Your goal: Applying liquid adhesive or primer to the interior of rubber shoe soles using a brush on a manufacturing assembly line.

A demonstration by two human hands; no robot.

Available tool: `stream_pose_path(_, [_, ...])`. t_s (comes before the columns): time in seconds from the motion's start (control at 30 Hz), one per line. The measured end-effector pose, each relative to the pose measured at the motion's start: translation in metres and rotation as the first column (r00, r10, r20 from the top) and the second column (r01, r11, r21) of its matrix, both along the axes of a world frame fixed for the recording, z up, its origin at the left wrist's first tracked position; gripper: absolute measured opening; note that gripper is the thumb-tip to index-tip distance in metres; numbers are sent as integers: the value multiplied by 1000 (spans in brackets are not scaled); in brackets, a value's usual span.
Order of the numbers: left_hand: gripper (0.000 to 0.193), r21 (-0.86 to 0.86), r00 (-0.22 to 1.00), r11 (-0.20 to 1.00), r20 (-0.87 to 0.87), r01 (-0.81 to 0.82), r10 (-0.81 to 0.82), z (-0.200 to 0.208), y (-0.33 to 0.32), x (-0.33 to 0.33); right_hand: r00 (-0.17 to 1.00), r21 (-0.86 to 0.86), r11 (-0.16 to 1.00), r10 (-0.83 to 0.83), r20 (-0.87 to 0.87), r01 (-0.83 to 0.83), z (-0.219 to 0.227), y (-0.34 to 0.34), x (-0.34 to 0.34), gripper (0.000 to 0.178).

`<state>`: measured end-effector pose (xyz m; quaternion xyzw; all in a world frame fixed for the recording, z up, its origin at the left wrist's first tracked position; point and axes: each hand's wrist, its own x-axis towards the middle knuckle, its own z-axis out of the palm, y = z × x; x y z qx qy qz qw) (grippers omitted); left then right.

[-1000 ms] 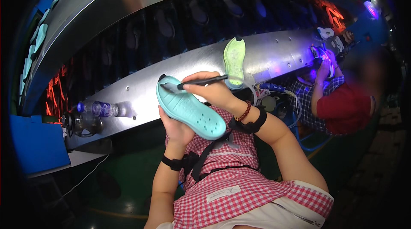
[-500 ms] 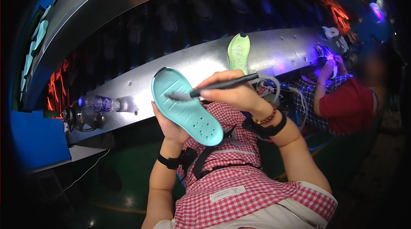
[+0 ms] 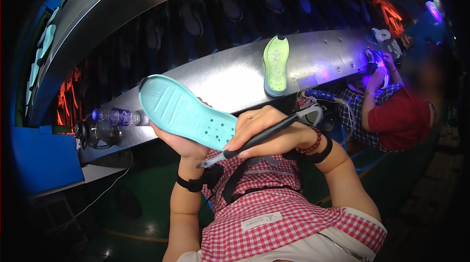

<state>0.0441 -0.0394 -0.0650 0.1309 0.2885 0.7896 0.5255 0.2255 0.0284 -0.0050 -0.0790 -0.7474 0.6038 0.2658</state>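
My left hand supports a turquoise shoe sole from beneath, its fingers partly hidden. The sole is tilted, with the wide black-tipped end at the far left and the end with several small holes toward my right hand. In my right hand is a brush with a dark handle, its pale wet-looking tip pointing down left, below the sole and off its face. The fingertips of that hand meet the holed end of the sole. A yellow-green sole with a black tip lies on the metal ledge beyond.
The curved metal ledge runs along a dark machine with soles inside. A plastic bottle and a clear jug stand at the left, near a blue box. A pale tube loops by my right wrist. A co-worker sits at the right.
The turquoise sole has moved left and turned, its holed end swinging up right. The brush has come off the sole's face, down toward me, and my right fingers now touch the sole's end.
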Motion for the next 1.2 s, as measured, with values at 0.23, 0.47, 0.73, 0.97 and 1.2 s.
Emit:
stream_pose_path(0.23, [82,275,998,959,20,-64,60,10,-1,-5,1000,151,988,9,24,-13,-1,1,9,26])
stream_pose_path(0.47, [94,312,995,947,-24,-82,94,20,-2,-14,993,-97,992,-71,94,80,-7,3,11,25])
stream_pose_path(0.73, [98,287,996,955,-27,-76,87,28,-7,-12,989,-229,963,-134,60,144,-18,7,13,23])
stream_pose_path(0.97, [87,157,991,984,-87,-84,99,40,-4,-11,993,-550,831,-117,-26,83,-40,7,13,19])
stream_pose_path(1.2, [71,163,971,977,172,138,-166,16,-14,16,952,-839,543,-236,-196,-38,-34,-20,-6,17])
